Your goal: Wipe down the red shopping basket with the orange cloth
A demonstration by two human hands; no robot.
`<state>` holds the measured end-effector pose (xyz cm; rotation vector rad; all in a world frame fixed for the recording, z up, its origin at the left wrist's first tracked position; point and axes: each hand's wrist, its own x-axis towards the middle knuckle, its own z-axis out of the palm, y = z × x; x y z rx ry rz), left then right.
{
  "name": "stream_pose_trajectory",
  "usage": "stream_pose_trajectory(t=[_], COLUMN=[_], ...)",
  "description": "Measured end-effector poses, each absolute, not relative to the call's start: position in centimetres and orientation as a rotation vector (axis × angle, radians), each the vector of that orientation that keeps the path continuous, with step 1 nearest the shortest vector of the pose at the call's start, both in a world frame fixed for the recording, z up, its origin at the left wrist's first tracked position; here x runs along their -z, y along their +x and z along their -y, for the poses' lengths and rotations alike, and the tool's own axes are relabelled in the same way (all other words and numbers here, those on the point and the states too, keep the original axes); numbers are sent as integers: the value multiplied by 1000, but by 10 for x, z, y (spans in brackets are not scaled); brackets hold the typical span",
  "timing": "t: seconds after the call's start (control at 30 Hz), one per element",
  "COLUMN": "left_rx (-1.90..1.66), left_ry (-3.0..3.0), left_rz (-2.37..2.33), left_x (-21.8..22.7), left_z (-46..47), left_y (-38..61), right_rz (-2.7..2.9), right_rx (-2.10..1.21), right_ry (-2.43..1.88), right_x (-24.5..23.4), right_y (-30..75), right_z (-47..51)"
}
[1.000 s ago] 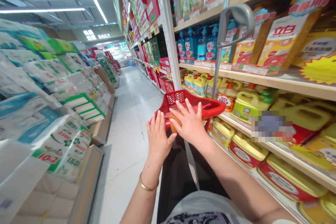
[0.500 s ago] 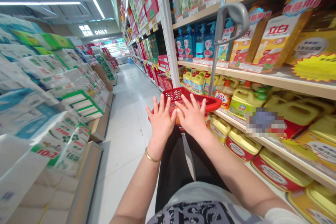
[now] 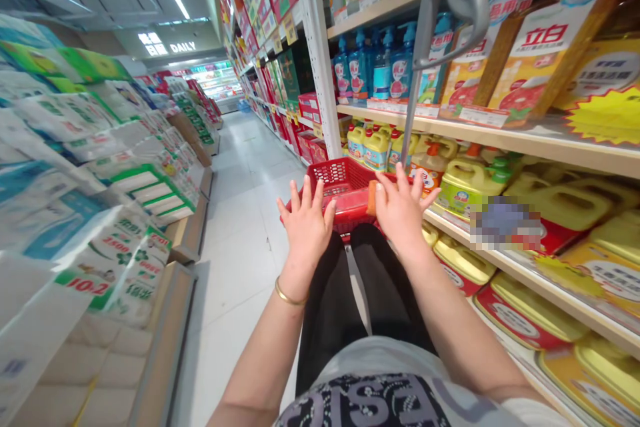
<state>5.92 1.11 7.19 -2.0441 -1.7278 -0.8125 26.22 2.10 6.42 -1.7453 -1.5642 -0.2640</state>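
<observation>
Both hands reach forward, palms down, over a red plastic shopping basket (image 3: 334, 173) with a perforated wall. My left hand (image 3: 306, 223) is open with fingers spread at the basket's left near side; a gold bangle (image 3: 289, 295) circles that wrist. My right hand (image 3: 404, 210) is also open, fingers fanned, over the right near side. Between them shows a red item with an orange end (image 3: 353, 205), its kind unclear; the right thumb overlaps the orange part. Whether either hand touches the basket I cannot tell. A grey pull handle (image 3: 477, 20) on a metal pole rises behind the right hand.
Shelves at right hold yellow detergent jugs (image 3: 467, 188), blue pump bottles (image 3: 400, 70) and boxed bottles (image 3: 530, 67). Stacked paper packs (image 3: 117, 260) line the left. A tiled aisle (image 3: 245, 213) runs between. A white shelf post (image 3: 320, 53) stands ahead.
My right hand has moved right, away from the left hand, uncovering the red item between them. My left hand stays nearly in place. The view has shifted slightly.
</observation>
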Motion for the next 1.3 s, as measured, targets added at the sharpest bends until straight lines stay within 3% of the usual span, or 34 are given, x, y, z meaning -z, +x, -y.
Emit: stream_pose_trajectory(t=[0.23, 0.47, 0.77, 1.07, 1.3], left_rx=[806, 828, 851, 878, 835], left_ry=[-2068, -2081, -2101, -2116, -2116], left_rz=[1699, 1691, 1672, 1689, 1706], left_x=[-68, -65, -64, -65, -66], left_z=[-8, -7, -7, -6, -6], left_y=[57, 58, 52, 56, 53], right_rz=[1872, 1451, 1909, 1549, 1842], right_rx=[193, 154, 233, 214, 302], right_ry=[-1425, -1728, -1437, -1791, -1567], right_x=[-70, -57, -75, -58, -74], right_y=[225, 304, 204, 293, 221], right_z=[-6, -29, -2, -24, -9])
